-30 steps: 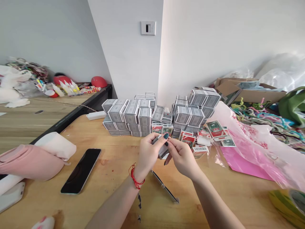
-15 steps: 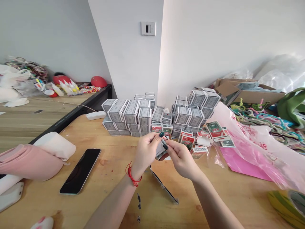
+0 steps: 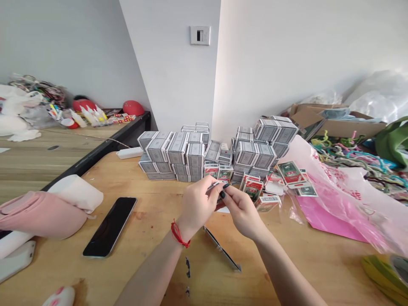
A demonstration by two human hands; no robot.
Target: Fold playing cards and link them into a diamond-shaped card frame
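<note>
My left hand (image 3: 198, 202) is closed around a piece with a grey patterned card back, most likely a playing card (image 3: 213, 187), mostly hidden by the fingers. From the other side my right hand (image 3: 245, 210) pinches its edge between dark-nailed thumb and fingertips. Both hands meet above the wooden table, just in front of the red and green card boxes (image 3: 253, 187). Behind them, grey-patterned card blocks (image 3: 159, 149) are stacked on the left, with another stack of blocks (image 3: 255, 154) on the right. Below the hands a thin dark strip (image 3: 222, 248) lies at a slant.
A black phone (image 3: 110, 227) lies left of my left arm, beside a pink and white item (image 3: 47, 214). At right are pink plastic wrapping (image 3: 338, 195), a yellow tape roll (image 3: 384, 276), a cardboard box (image 3: 338, 127) and tangled coloured strands (image 3: 350, 157).
My left hand has turned, its thumb coming down over the piece, so less of the piece shows. My right fingertips stay at its edge. The view has shifted slightly.
</note>
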